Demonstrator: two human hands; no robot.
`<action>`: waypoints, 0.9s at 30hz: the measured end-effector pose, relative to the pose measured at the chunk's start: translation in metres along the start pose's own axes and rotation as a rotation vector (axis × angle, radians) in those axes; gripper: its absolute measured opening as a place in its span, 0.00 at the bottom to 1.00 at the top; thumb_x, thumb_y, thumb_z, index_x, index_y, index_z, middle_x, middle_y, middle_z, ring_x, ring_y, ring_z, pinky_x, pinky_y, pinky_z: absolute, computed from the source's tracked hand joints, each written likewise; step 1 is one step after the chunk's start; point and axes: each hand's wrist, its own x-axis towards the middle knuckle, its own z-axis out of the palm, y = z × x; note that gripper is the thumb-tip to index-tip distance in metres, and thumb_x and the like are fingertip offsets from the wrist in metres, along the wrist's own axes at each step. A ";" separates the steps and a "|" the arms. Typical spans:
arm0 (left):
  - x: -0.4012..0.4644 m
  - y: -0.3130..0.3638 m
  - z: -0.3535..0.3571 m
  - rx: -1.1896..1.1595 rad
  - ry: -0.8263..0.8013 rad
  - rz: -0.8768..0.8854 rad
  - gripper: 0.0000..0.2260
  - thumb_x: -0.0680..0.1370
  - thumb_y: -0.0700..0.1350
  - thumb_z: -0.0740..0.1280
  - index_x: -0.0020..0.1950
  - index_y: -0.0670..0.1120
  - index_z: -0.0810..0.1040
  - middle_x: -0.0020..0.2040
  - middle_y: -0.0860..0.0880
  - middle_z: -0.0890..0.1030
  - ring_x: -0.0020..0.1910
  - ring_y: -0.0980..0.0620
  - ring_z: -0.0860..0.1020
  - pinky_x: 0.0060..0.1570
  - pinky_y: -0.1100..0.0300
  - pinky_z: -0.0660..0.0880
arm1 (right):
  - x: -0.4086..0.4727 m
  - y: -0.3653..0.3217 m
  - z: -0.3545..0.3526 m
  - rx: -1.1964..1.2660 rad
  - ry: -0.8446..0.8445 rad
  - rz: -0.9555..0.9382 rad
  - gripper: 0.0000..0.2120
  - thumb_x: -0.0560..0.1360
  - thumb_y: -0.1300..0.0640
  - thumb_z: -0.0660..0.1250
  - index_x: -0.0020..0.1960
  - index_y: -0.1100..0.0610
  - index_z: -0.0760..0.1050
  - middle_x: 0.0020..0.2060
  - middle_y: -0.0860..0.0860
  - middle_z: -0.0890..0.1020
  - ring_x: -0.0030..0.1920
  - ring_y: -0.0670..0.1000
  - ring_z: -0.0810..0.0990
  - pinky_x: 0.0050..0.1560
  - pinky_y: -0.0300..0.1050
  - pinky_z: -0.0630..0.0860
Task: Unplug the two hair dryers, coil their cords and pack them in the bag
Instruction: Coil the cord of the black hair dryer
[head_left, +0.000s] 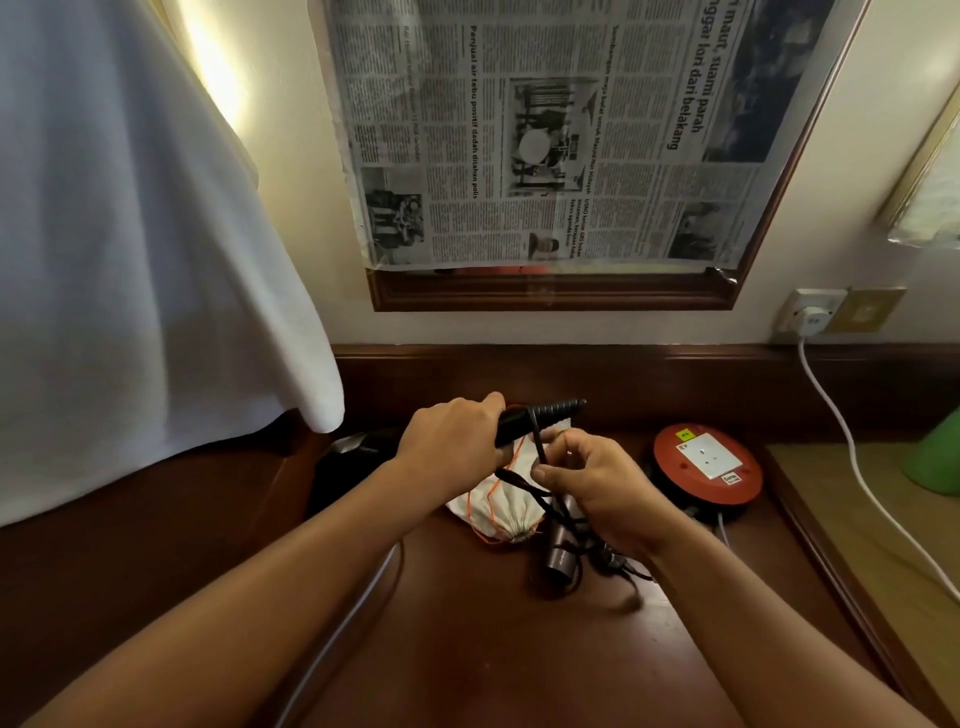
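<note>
At the near edge of the dark wooden table, we log two bare forearms entering from below, both cut off by the frame. A pale cable runs along the table beside our left forearm; its ends lie out of sight.

Mid-table, item one: grey hair dryer, lying flat, its barrel partly hidden under our right wrist, amid a tangle of black cord whose loops are blurred and hard to trace.

Item two: white drawstring bag with orange string, lying just behind the grey dryer, its upper part covered by our hands.

Item three: black hair dryer, held above the bag. Our left hand has its fingers wrapped round the handle; the ribbed cord sleeve sticks out to the right. The body of this dryer is hidden by the hand.

Our right hand pinches the black cord between thumb and fingertips just beneath that handle. The two hands sit close together, nearly touching.

Right of the hands: red round extension reel with a white socket face, resting on the table.

At the far left, a white cloth hangs over the table corner, hiding what lies behind.

On the wall: a newspaper-covered frame, and a wall socket with a white plug whose white cable trails off the right edge.
</note>
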 end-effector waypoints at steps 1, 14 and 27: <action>0.000 0.000 -0.002 -0.019 0.008 0.003 0.14 0.77 0.55 0.64 0.57 0.48 0.69 0.46 0.49 0.79 0.43 0.46 0.79 0.40 0.53 0.73 | 0.000 0.000 -0.001 0.102 -0.038 0.014 0.07 0.72 0.69 0.69 0.43 0.58 0.76 0.55 0.52 0.79 0.51 0.50 0.80 0.51 0.45 0.76; 0.001 -0.002 -0.011 -0.131 -0.074 0.016 0.15 0.75 0.52 0.67 0.54 0.46 0.68 0.45 0.48 0.78 0.42 0.45 0.79 0.43 0.49 0.78 | -0.001 -0.006 -0.012 0.591 -0.200 0.041 0.23 0.72 0.67 0.65 0.65 0.54 0.70 0.39 0.54 0.77 0.28 0.48 0.68 0.24 0.37 0.66; 0.004 -0.002 -0.025 -0.091 -0.019 0.087 0.12 0.76 0.51 0.66 0.54 0.49 0.67 0.40 0.52 0.74 0.37 0.50 0.77 0.36 0.54 0.74 | 0.003 -0.034 -0.020 0.294 -0.027 -0.198 0.18 0.68 0.59 0.71 0.56 0.58 0.74 0.39 0.59 0.81 0.34 0.49 0.81 0.32 0.38 0.76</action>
